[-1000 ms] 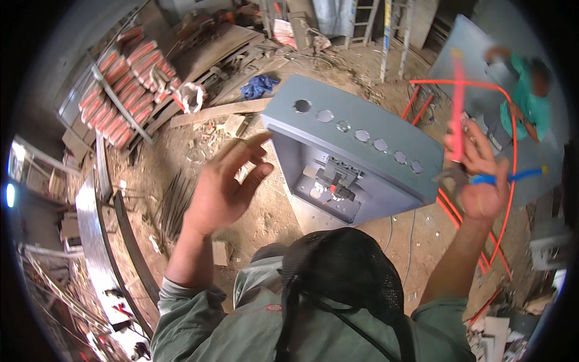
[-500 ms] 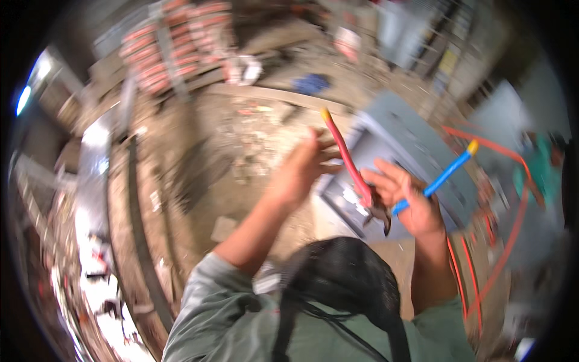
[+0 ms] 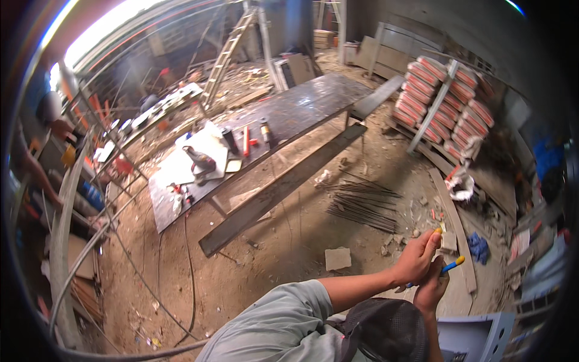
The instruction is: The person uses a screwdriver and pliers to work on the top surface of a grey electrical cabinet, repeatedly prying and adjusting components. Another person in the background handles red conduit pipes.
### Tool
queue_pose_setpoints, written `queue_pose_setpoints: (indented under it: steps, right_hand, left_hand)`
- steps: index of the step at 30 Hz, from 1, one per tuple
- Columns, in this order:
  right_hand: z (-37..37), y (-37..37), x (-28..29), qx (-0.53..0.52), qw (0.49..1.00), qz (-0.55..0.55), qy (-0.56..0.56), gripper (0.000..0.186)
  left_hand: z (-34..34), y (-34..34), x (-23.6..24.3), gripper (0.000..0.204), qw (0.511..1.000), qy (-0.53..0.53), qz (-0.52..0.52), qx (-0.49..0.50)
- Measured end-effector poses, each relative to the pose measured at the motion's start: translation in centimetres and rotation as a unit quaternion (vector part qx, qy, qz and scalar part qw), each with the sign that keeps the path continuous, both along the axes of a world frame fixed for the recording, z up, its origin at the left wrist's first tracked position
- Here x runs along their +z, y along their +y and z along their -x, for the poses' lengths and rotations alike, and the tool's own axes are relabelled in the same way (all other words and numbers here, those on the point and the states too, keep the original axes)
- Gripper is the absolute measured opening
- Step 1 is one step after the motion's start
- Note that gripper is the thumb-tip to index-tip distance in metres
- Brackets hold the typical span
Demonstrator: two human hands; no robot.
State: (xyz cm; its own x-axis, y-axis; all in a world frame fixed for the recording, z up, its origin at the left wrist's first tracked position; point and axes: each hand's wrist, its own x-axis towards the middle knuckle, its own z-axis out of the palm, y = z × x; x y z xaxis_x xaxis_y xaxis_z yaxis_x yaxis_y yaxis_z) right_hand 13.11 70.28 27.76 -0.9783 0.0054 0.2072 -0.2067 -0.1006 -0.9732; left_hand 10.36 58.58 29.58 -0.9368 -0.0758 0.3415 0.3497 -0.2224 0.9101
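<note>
Pliers [image 3: 453,264] between hands [image 3: 416,260] close together, left forearm [image 3: 360,285] nearly level.

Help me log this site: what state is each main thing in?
Blue-handled cutter: held, handle ends apart, jaws unclear
Left hand: closed on cutter
Right hand: closed on cutter
Gray metal enclosure: open
Ladder: slanted
Bags: stacked
Blue sheeting: crumpled
Thin rods: loosely piled
Table: one end cluttered

Bench [image 3: 289,114], dark-topped, bearing bottle [image 3: 265,130] and white sheets [image 3: 172,163]; ladder [image 3: 230,53], slanting; sacks [image 3: 417,89], red-and-white, stacked; rods [image 3: 363,209], thin, on floor [image 3: 289,265]; blue bundle [image 3: 477,247].
</note>
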Motion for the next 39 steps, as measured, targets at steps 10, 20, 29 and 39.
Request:
queue_pose_setpoints:
  steps: [10, 20, 29, 39]
  right_hand:
    - [1.6, -5.9, -5.3, 0.232, 0.962, -0.113, 0.089, 0.061]
    - [-2.1, 6.7, -24.8, 0.257, 0.843, -0.287, -0.375, 0.049]
    - [-4.0, 10.6, -29.5, 0.264, 0.81, -0.278, -0.444, 0.049]
    - [3.0, -3.7, -30.2, 0.254, 0.794, -0.322, -0.449, 0.05]
  left_hand:
    - [-2.7, -7.6, -5.6, 0.041, 0.995, 0.077, 0.034, 0.05]
    - [-15.6, -16.1, -34.7, 0.064, 0.826, -0.432, 0.357, 0.048]
    - [-52.0, -26.4, -36.6, 0.052, 0.386, -0.876, 0.242, 0.159]
    - [-26.8, -55.4, -36.1, 0.057, 0.496, -0.708, 0.234, 0.444]
